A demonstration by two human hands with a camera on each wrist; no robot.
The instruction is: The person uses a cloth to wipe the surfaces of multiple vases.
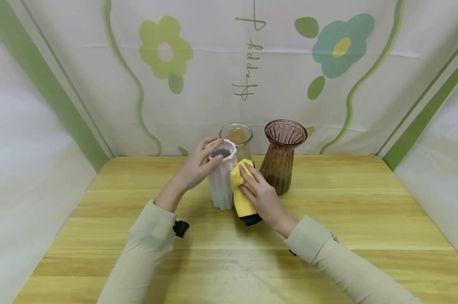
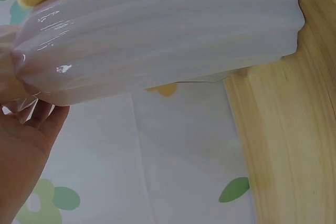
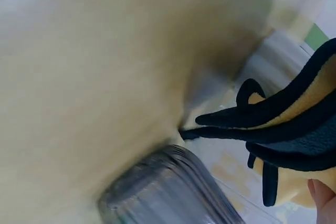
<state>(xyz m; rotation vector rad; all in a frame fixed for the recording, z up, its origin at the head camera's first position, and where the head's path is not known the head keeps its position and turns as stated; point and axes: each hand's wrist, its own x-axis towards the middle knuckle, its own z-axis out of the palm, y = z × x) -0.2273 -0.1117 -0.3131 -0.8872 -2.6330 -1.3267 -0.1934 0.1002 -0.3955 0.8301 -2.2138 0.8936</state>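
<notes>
A fluted white vase with a pinkish rim [image 1: 221,185] stands on the table, and its ribbed side [image 2: 157,35] fills the top of the left wrist view. My left hand [image 1: 196,164] grips it at the rim, thumb on the near side and fingers over the far edge. With my right hand [image 1: 266,197] I hold a bunched yellow cloth [image 1: 242,203] with black edging against the vase's right side. In the right wrist view, folds of the cloth [image 3: 299,129] hang from the hand, of which a fingertip [image 3: 321,195] shows.
Just behind the white vase is a clear glass vase [image 1: 244,148]. To the right stands a purple-brown ribbed glass vase [image 1: 277,166] with a flared mouth, close to my right hand. A flower-printed curtain [image 1: 210,63] backs the wooden table [image 1: 118,219].
</notes>
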